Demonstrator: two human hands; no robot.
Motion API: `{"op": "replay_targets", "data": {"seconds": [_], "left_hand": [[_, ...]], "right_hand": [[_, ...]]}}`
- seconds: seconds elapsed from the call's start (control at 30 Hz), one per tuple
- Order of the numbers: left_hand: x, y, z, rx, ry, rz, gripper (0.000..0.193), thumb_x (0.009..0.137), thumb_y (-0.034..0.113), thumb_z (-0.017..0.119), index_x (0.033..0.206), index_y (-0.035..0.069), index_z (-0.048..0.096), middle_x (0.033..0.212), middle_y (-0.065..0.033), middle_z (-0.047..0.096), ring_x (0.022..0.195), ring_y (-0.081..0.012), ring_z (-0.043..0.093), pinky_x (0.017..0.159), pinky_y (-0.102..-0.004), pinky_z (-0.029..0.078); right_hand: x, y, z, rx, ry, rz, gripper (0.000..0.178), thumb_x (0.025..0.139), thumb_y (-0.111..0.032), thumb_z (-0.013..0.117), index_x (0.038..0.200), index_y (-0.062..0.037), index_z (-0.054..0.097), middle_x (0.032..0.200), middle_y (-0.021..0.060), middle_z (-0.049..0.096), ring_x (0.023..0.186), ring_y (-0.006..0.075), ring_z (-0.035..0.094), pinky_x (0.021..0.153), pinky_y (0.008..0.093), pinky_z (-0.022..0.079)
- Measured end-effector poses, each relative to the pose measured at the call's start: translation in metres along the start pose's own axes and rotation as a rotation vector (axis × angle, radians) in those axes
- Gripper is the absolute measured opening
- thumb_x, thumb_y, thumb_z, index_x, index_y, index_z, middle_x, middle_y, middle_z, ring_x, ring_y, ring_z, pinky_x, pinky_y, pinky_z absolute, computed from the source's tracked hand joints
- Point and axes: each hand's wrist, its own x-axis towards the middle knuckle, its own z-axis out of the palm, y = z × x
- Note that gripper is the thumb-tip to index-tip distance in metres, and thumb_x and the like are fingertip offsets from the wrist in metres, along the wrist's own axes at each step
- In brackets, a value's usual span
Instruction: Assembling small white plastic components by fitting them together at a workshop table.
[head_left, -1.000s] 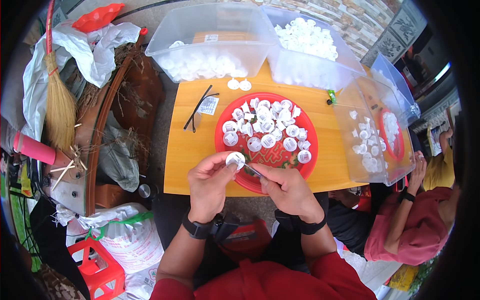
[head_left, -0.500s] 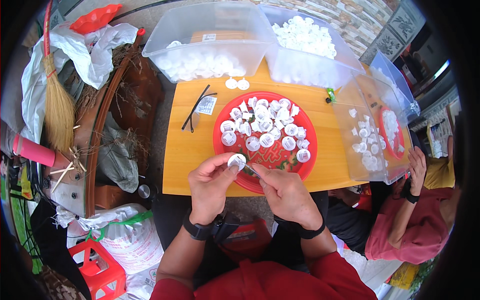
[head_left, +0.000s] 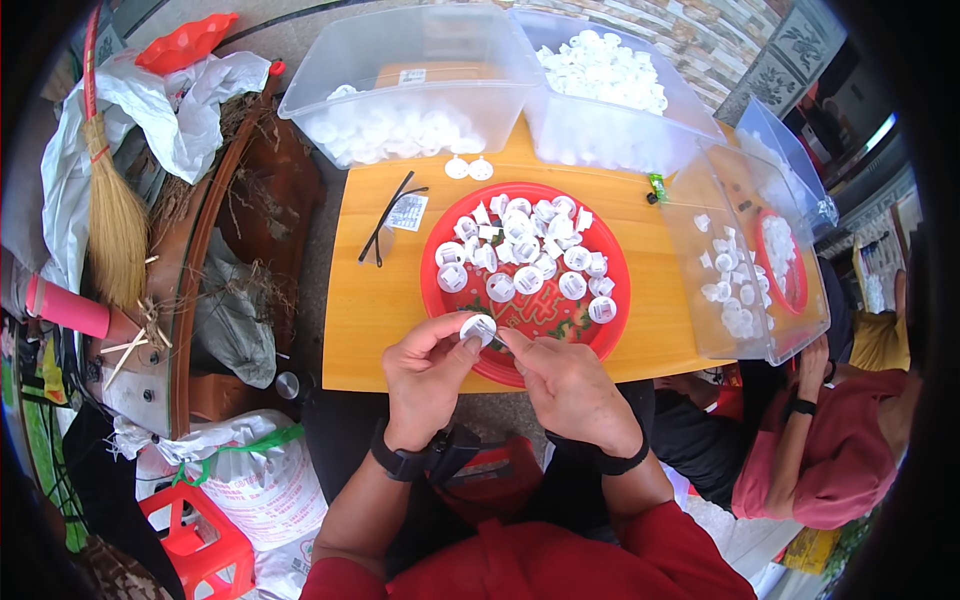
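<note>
My left hand (head_left: 428, 375) pinches a small round white plastic piece (head_left: 478, 328) between thumb and fingers, over the near edge of a red round tray (head_left: 427, 290). Close beside it, my right hand (head_left: 575, 385) is closed with the index finger pointing at the piece. A thin, greyish tool tip (head_left: 501, 337) shows at its fingertips, and the rest of it is hidden by the hand. Several similar white pieces (head_left: 520, 225), some with square parts standing up, lie in the tray beyond my hands.
Behind the tray stand two clear tubs (head_left: 410, 90) (head_left: 610, 110) of white parts. Another clear tub (head_left: 690, 300) is at the right, with a co-worker's arm (head_left: 800, 430) next to it. Glasses (head_left: 385, 225) and two white discs (head_left: 468, 168) lie on the wooden table (head_left: 350, 340).
My right hand's fingertips have come closer to the white piece, and less of the thin tool shows. The co-worker's hand has dropped away from the right tub.
</note>
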Motion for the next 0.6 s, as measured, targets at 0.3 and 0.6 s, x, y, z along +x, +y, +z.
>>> {"op": "replay_targets", "data": {"seconds": [0.3,0.6], "left_hand": [[0.0027,0.0026,-0.0009,-0.069,0.011,-0.029,0.023,0.08,-0.007,0.056,0.103,-0.003,0.059,0.099,-0.0139,0.063,0.087,-0.0164,0.062,0.071,-0.0246,0.05],[0.003,0.0025,0.0004,-0.085,0.029,-0.035,0.023,0.079,-0.007,0.058,0.102,-0.003,0.06,0.094,-0.0095,0.064,0.079,-0.011,0.06,0.069,-0.0226,0.05]], "right_hand": [[-0.0096,-0.0028,-0.0062,-0.019,0.083,-0.013,0.034,0.08,0.0,0.053,0.113,-0.0006,0.053,0.077,0.0177,0.058,0.069,0.0335,0.059,0.059,0.0393,0.046],[-0.0076,-0.0089,-0.0029,-0.1,0.073,0.016,0.036,0.078,0.001,0.054,0.114,-0.0011,0.053,0.076,0.0169,0.057,0.068,0.0344,0.058,0.058,0.0392,0.046]]}}
